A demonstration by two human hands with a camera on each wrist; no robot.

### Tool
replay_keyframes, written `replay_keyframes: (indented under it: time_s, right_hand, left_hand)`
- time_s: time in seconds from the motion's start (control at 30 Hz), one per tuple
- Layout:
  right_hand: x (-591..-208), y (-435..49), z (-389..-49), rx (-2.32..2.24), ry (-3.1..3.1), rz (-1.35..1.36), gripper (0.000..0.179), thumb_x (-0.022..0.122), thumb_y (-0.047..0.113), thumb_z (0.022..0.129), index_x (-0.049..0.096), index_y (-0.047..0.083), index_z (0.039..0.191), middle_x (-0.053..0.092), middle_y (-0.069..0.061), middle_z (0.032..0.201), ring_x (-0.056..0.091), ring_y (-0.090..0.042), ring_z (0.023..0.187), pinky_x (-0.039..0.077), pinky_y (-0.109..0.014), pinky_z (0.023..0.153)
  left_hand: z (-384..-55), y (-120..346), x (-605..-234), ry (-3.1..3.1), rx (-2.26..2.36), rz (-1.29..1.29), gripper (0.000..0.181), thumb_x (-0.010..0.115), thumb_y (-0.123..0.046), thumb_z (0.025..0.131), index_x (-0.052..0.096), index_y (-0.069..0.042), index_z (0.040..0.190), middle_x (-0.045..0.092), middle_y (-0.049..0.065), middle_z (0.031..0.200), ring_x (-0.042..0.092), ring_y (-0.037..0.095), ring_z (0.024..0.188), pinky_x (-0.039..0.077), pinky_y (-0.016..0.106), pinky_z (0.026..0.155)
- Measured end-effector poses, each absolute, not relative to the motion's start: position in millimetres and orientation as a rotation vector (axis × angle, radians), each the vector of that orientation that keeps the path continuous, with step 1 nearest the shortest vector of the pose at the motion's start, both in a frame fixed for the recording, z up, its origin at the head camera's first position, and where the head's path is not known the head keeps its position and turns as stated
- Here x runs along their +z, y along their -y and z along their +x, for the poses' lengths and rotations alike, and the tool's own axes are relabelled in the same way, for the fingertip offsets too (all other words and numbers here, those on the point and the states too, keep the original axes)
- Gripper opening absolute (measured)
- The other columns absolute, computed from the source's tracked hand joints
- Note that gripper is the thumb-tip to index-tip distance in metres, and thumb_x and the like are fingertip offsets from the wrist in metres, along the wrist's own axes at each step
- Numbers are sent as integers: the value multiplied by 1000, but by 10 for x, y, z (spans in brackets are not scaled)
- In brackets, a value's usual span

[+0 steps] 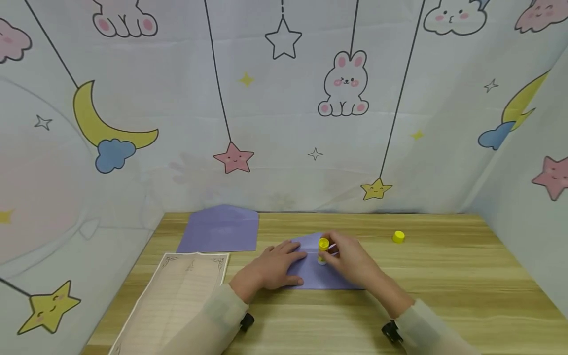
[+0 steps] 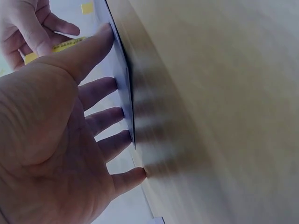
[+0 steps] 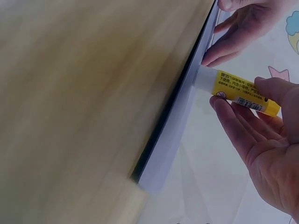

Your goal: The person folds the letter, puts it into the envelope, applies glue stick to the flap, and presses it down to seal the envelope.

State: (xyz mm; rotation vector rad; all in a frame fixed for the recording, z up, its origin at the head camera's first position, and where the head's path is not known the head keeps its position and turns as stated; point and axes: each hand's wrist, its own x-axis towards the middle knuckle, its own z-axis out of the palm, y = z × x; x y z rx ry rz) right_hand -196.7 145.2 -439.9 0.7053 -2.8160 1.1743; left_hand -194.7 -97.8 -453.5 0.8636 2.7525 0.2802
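Note:
A purple envelope (image 1: 306, 273) lies on the table before me, its pointed flap toward the back. My left hand (image 1: 276, 266) rests on its left part with fingers spread; in the left wrist view the little finger touches the wood beside the envelope's edge. With my right hand (image 1: 350, 254) I pinch a yellow glue stick (image 3: 240, 91) between thumb and fingers. It stands nearly upright, its white end down against the envelope near the flap fold. Whether glue shows on the paper I cannot tell.
A yellow cap (image 1: 398, 236) sits at the back right of the wooden table (image 1: 443, 281). Another purple envelope (image 1: 222, 229) lies at the back left. In front of it is a cream sheet of lined letter paper (image 1: 177, 296) with ornate corners. A patterned curtain (image 1: 284, 123) hangs behind.

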Motion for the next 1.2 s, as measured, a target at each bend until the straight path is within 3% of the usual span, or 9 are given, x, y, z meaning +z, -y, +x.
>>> replay_keyframes:
  time_s: [0.33,0.53,1.0,1.2]
  right_hand:
    - [-4360,-1189,-1978,1171,2808,858,19,74,10,101,64,10,117,70,-2,108,75,-24,100,62,-30,80]
    - [-4330,-1179,-1969,1135,2808,866,21,75,10,101,66,6,120,71,-3,105,76,-25,98,62,-31,79]
    - [-4257,-1516,-1942,994,2890,772,30,76,4,98,69,-4,126,75,-6,103,75,-18,94,62,-33,79]
    - [-4228,-1697,-1917,1003,2923,708,27,76,4,98,69,-2,123,73,-2,99,75,-18,91,63,-33,77]
  left_hand:
    - [-1968,979,-4516,-2742,328,874,68,73,-48,100,52,-21,158,36,12,169,29,37,157,32,65,120]
    - [-1962,966,-4492,-2743,335,861,68,75,-47,99,53,-20,157,37,13,169,29,37,157,32,65,120]
    - [-1955,950,-4502,-2757,273,850,69,74,-50,99,53,-19,158,37,10,168,30,33,157,33,62,120]
    - [-1946,944,-4496,-2755,277,853,69,74,-50,99,54,-19,158,38,10,168,30,33,157,33,62,120]
